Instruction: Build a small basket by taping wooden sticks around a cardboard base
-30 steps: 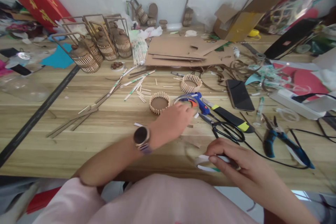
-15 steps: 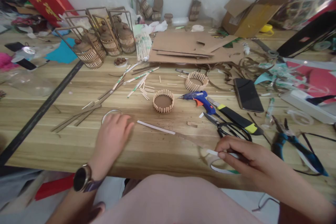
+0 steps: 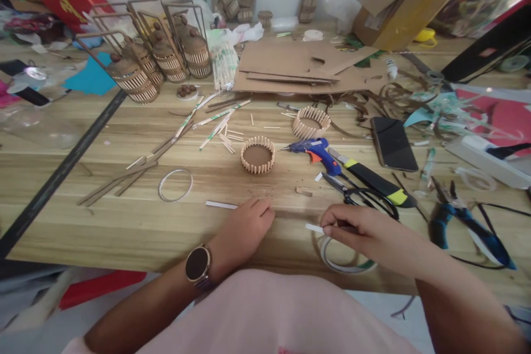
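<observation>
"Fingers first: what are they doing?"

"The right hand (image 3: 360, 232) is pinching the tape end (image 3: 314, 228) between thumb and forefinger, and the tape roll (image 3: 348, 269) is standing out just below. The left hand (image 3: 244, 232) is resting low over the table (image 3: 136, 238), its fingers lying close together."

"Is it gripping anything?"

"I cannot tell; the palm is facing down, hiding what is beneath. A white strip (image 3: 222, 204) is running up to its fingertips."

"And the containers?"

"Just beyond the left hand, the stick-walled cup (image 3: 258, 155) is sitting upright and open, its short pale sticks ringing a flat brown floor. Nothing else is showing inside."

"What is lying behind it?"

"A second stick ring (image 3: 299, 126) is lying behind and to the right, near the glue gun (image 3: 310, 147). Off to the left, a thin white hoop (image 3: 161, 191) is lying flat."

"Anything holding something?"

"Yes, farther back a small white dish (image 3: 194, 90) is holding brown balls (image 3: 186, 89). To its left, lidded baskets (image 3: 135, 83) are standing under tall handles, their lids hiding the insides. Pale sticks are filling a clear bag (image 3: 224, 66) to the right of the dish."

"And the carton?"

"The cardboard box (image 3: 390, 22) is standing at the back right, its flap sticking out; its contents are staying out of sight."
</observation>
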Demonstrator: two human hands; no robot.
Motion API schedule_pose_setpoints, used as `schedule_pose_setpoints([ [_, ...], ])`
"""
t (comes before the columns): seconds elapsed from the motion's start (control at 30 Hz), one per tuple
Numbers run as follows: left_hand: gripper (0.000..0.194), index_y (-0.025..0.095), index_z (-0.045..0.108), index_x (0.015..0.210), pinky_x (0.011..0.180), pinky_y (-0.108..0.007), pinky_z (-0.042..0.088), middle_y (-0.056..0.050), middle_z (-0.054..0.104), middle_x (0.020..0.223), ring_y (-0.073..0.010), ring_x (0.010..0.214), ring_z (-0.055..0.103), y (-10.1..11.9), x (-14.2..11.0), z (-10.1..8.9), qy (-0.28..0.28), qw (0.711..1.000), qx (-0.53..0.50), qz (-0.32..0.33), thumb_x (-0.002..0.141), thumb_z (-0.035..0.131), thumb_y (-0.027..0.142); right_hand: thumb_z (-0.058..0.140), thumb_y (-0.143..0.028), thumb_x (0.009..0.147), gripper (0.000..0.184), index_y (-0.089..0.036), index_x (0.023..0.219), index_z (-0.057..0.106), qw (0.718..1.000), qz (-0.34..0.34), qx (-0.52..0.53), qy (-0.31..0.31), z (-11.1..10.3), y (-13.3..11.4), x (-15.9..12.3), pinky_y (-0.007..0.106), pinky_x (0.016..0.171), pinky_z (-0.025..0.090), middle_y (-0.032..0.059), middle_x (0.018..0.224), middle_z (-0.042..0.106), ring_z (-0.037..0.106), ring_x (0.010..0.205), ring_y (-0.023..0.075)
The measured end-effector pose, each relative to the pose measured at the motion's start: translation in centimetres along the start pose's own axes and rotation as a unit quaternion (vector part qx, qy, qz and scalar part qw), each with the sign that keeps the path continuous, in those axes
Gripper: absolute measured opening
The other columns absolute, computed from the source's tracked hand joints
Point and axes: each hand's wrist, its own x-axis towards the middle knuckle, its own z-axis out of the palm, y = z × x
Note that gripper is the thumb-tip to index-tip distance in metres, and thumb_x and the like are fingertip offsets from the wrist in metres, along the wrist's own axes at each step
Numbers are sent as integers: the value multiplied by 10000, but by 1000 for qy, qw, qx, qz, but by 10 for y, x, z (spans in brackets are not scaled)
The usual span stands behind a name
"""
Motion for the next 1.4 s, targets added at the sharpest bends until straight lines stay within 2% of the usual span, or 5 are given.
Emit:
schedule_pose_setpoints([
  [0.13,256,153,668,912,833,-347,529,-64,660,947,-197,896,597,2,-4,7,36,998,-47,-38,971,430,76,466,-335,901,252,-205,763,632,999,-25,-18,-43,2,-14,27,243,541,357,-13,639,553,477,590,132],
  [0.37,213,167,653,842,762,-336,518,-52,648,858,-197,833,601,2,-3,2,79,983,-123,-109,967,483,142,478,-313,880,255,-193,708,622,995,-12,-77,-58,13,-25,58,263,571,353,8,649,598,507,614,150],
  [0.87,197,169,673,848,742,-320,486,-44,627,851,-195,831,591,0,-1,4,84,977,-162,-112,946,510,118,504,-251,859,220,-192,698,643,991,21,-119,-64,24,-31,67,279,592,327,35,681,657,547,647,171],
  [1.17,177,145,684,853,745,-319,475,-52,615,849,-199,825,579,0,-1,8,95,975,-166,-111,941,533,114,520,-235,847,209,-189,693,654,987,40,-137,-76,25,-32,70,259,577,319,29,680,666,541,630,151],
  [1.4,192,155,694,865,749,-314,476,-52,608,851,-195,830,574,2,-3,4,80,979,-152,-110,948,525,119,520,-202,843,211,-185,691,665,984,46,-150,-85,24,-37,72,261,574,311,35,689,680,548,634,151],
])
